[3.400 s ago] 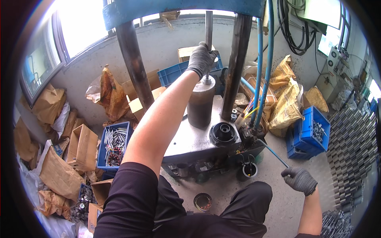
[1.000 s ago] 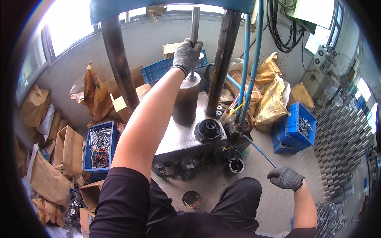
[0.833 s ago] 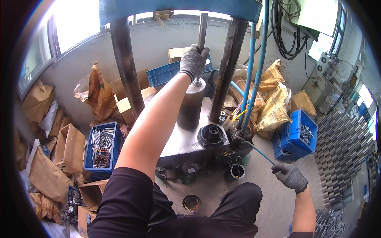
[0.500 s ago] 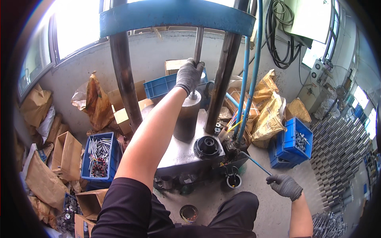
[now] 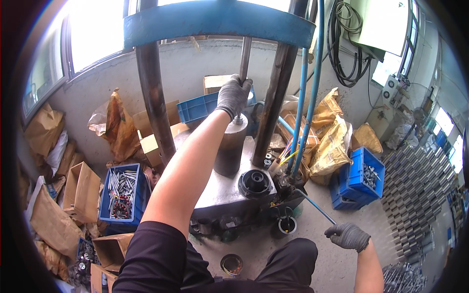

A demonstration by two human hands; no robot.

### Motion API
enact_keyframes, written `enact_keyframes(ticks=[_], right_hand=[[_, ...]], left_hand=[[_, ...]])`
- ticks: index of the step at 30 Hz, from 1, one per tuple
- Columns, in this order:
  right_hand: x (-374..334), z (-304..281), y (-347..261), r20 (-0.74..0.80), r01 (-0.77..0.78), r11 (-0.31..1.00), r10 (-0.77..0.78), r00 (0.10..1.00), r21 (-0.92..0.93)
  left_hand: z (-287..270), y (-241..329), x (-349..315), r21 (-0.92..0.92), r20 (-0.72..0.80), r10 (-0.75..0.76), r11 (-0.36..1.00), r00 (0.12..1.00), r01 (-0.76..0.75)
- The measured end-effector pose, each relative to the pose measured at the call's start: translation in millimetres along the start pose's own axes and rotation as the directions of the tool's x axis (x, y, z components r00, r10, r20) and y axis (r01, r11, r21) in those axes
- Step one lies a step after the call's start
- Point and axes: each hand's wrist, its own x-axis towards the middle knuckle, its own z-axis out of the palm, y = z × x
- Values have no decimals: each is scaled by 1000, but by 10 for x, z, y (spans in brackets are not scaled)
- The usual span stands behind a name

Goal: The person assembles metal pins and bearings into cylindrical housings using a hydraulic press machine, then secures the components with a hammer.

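Note:
My left hand (image 5: pixel 233 97), in a grey glove, is closed around the lower part of a vertical steel rod (image 5: pixel 245 58) that comes down from a blue crossbeam (image 5: pixel 220 24). Just below it stands a dark metal cylinder (image 5: pixel 232 146) with a thin shaft at its top, upright on a steel press table (image 5: pixel 212 193). My gloved right hand (image 5: pixel 349 237) grips the end of a slim lever (image 5: pixel 316 207) that runs to the valve block at the table's right corner. A black round flanged part (image 5: pixel 255 183) lies on the table beside the cylinder.
Two dark press columns (image 5: pixel 155 97) flank the work. A blue crate of metal pins (image 5: pixel 141 202) stands at left among cardboard boxes. Blue bins (image 5: pixel 359 171), yellow sacks (image 5: pixel 332 141) and stacked metal tubes (image 5: pixel 415 180) are at right. A small can (image 5: pixel 232 264) sits between my legs.
My right hand and the lever's end have moved slightly down. My left hand keeps its hold on the rod at nearly the same place.

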Motion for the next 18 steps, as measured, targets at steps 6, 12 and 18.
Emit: enact_keyframes(ticks=[6,12,18], right_hand=[[172,-169,-69,-333,62,981,2,943,181],[1145,-1157,-249,-948,127,981,-179,264,-149],[1452,-1421,-42,-944,34,999,-46,328,-37]], left_hand=[[-131,16,-12,103,-26,27,994,999,-25],[-70,-25,40,-21,38,28,999,999,-27],[-32,146,-10,18,56,3,1000,998,-4]])
